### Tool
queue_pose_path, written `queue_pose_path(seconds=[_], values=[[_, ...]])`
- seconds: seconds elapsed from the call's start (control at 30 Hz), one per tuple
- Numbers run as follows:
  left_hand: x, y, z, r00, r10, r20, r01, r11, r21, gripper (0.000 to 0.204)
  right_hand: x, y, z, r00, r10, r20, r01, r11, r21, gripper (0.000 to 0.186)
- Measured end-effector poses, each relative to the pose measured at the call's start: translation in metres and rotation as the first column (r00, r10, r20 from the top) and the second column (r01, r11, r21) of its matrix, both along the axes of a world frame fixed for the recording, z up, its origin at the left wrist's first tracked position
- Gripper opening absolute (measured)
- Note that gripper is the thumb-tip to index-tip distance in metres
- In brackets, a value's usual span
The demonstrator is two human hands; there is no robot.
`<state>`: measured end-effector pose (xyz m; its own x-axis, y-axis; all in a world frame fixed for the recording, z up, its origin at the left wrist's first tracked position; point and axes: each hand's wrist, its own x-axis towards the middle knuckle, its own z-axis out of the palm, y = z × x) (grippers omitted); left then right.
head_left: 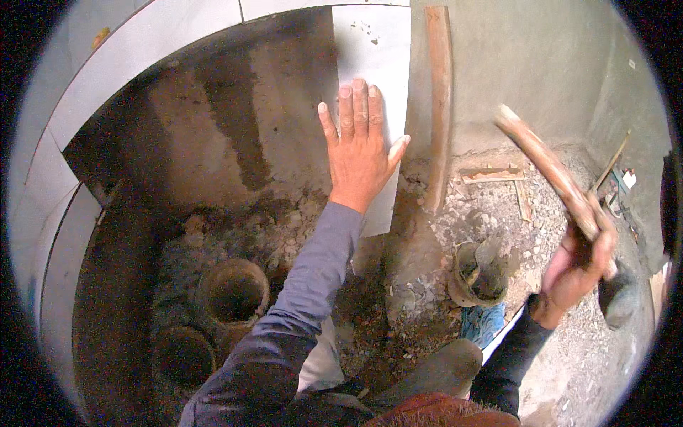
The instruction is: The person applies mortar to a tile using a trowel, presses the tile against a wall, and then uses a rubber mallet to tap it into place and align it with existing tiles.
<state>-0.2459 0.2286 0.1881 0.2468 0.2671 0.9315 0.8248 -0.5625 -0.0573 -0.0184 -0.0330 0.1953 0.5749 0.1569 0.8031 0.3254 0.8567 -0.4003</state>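
"Head view: can you read any label or lettering?"

"One small white scrap (629, 178) lies over at the right, too small for me to make out a mark on it. What shows on the white tile (394, 107) is dark specks near its top"

"Where is that tile, and what are the hands doing?"

"It stands upright against the wall, one tall piece. The left hand (359, 167) is laid flat on it, palm down, fingers straight and thumb out to the side. The right hand (569, 274), well apart from the left, is wrapped around one wooden stick (548, 167), held tilted, its upper end blurred"

"Count the rest for me"

"One long wooden slat (440, 107) upright just right of the tile, two round vessels (204, 290) at lower left, one bucket (462, 293) on the rubble with grey stuff in it, and one blue cloth-like piece (478, 326) just below that. Pale tiles (142, 58) curve along the upper left; their joints are too unclear to number"
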Motion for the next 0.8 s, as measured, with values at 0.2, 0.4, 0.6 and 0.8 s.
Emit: queue_pose_path(seconds=[0.2,0.4,0.6,0.8], values=[[0.004,0.006,-0.007,0.999,-0.011,0.033,0.011,1.0,0.024,0.101,-0.069,0.064,0.031,0.882,-0.39,0.265,0.289,0.891,0.35,0.05],[-0.001,0.0,-0.011,0.999,0.044,0.028,-0.043,0.999,-0.019,0.104,-0.104,0.131,0.01,0.72,-0.531,0.447,0.353,0.835,0.423,0.039],[-0.001,-0.002,0.001,0.998,-0.014,0.066,0.017,0.999,-0.043,0.103,-0.11,0.123,0.013,0.734,-0.486,0.474,0.293,0.857,0.424,0.028],[-0.004,-0.011,0.008,0.995,0.054,0.081,-0.05,0.997,-0.053,0.102,-0.1,0.13,0.015,0.624,-0.583,0.521,0.429,0.812,0.395,0.027]])
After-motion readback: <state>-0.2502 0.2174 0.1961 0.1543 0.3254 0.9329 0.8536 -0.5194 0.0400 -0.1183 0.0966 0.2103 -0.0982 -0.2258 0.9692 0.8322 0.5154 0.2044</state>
